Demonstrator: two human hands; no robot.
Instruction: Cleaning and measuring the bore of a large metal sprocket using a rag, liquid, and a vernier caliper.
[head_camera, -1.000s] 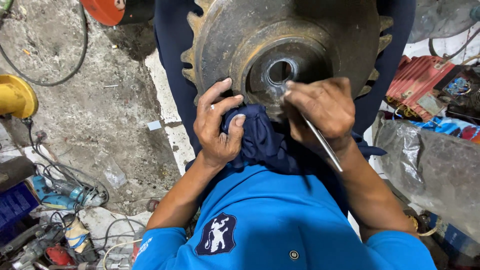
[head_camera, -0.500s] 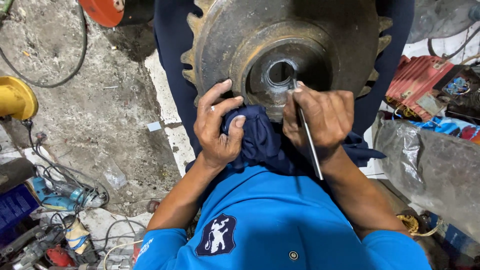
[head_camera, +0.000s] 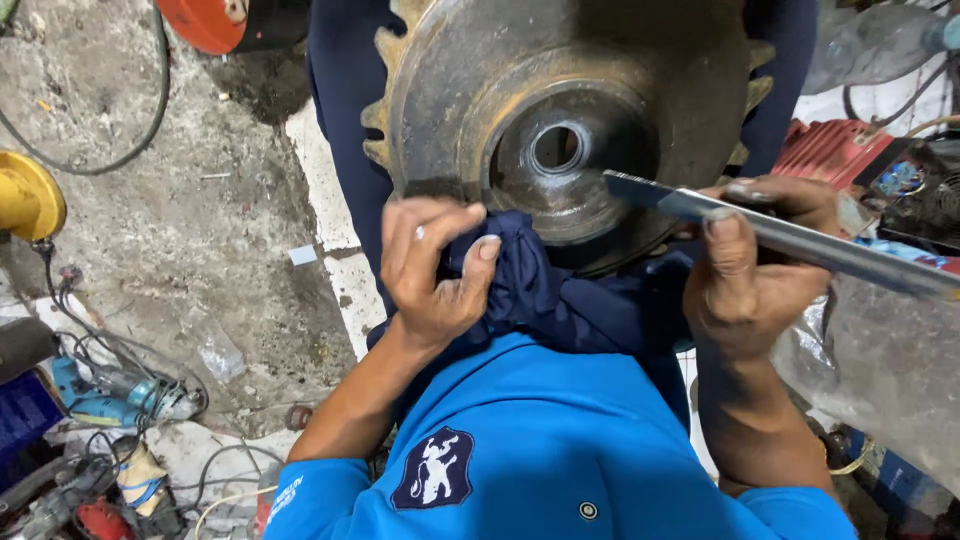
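A large rusty toothed metal wheel (head_camera: 470, 70) with a round centre hole (head_camera: 556, 148) stands on edge in front of me, against my dark blue trousers. My left hand (head_camera: 432, 262) grips a bunched dark blue cloth (head_camera: 535, 290) pressed against the wheel's lower rim. My right hand (head_camera: 752, 262) holds a flat metal blade (head_camera: 800, 240), which lies nearly level. Its tip (head_camera: 618, 185) rests at the right edge of the hub recess.
On the gritty concrete floor (head_camera: 200, 200) at the left lie a yellow tool (head_camera: 28, 195), a black cable (head_camera: 120, 150), a blue power tool (head_camera: 105, 400) with tangled wires and a red-orange object (head_camera: 215, 20) at the top. A red machine (head_camera: 840, 150) and clear plastic sheeting (head_camera: 890, 370) sit at the right.
My right hand has drawn back to the right, out of the centre hole. The blade has swung from pointing downward to lying nearly level across the hub. The left hand stays on the cloth.
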